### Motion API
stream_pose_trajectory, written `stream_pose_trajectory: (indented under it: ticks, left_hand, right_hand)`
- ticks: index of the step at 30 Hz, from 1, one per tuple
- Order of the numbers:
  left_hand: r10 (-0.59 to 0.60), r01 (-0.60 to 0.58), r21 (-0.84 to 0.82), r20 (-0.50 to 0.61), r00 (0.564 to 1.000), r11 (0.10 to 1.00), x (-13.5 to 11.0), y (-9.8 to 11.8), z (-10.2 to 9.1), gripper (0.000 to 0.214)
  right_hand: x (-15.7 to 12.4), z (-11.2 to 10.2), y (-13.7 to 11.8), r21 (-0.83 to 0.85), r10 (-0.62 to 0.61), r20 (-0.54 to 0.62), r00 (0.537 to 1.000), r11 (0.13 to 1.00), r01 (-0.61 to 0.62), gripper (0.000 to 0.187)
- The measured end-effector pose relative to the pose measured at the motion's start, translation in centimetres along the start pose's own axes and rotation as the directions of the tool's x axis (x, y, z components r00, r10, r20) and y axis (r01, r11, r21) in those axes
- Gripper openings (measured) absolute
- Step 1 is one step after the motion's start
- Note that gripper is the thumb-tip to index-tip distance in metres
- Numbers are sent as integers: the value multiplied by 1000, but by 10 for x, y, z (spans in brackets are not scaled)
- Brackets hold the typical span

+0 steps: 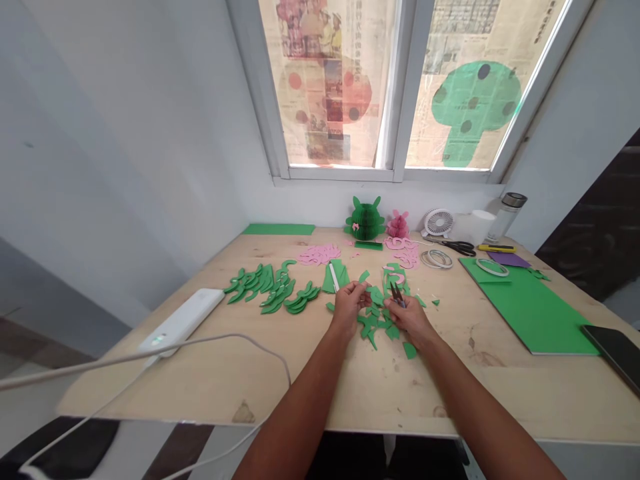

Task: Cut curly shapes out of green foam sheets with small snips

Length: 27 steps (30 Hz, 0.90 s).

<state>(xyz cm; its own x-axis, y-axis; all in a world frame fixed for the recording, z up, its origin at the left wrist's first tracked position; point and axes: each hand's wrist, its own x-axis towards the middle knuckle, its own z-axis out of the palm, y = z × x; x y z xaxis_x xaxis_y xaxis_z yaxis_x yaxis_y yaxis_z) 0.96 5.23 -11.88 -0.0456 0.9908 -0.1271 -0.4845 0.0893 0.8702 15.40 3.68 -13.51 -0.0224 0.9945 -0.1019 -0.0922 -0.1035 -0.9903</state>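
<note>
My right hand (407, 317) grips a small pair of scissors (397, 295), the dark blades pointing up and away from me. Close beside it, my left hand (351, 303) has its fingers pinched together; whether a bit of green paper is between them I cannot make out. Green paper scraps (373, 327) lie loose under and between both hands. Just beyond the left hand, a white pen-like tool (334, 277) rests on green paper pieces (342, 271). A pink curved cutout (396, 277) lies on green paper past the right hand.
Stacked green cutouts (277, 293) and a white power strip (183, 320) with a cable are to the left. Pink cutouts (319, 254), a green paper ornament (365, 219) and black scissors (457, 247) sit farther back. Green sheets (540, 313) and a phone (613, 353) lie right.
</note>
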Motion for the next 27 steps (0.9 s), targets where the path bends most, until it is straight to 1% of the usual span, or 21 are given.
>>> stream_pose_trajectory:
  ticks: [8, 15, 22, 27]
  left_hand:
    - [19, -24, -64, -71, 997, 998, 3, 4, -4, 33]
    - [2, -10, -92, -87, 996, 996, 1, 9, -4, 34]
    - [-49, 49, -29, 28, 998, 998, -1, 9, -3, 31]
    - [-74, 67, 78, 90, 993, 995, -4, 9, -3, 31]
  right_hand:
    - [-1, -1, -1, 2, 17, 29, 999, 1000, -17, 41]
    - [-1, -1, -1, 2, 25, 44, 999, 1000, -25, 41]
    - [0, 2, -4, -16, -31, -24, 999, 999, 31, 42]
    - [1, 0, -5, -31, -58, -90, 994, 998, 56, 41]
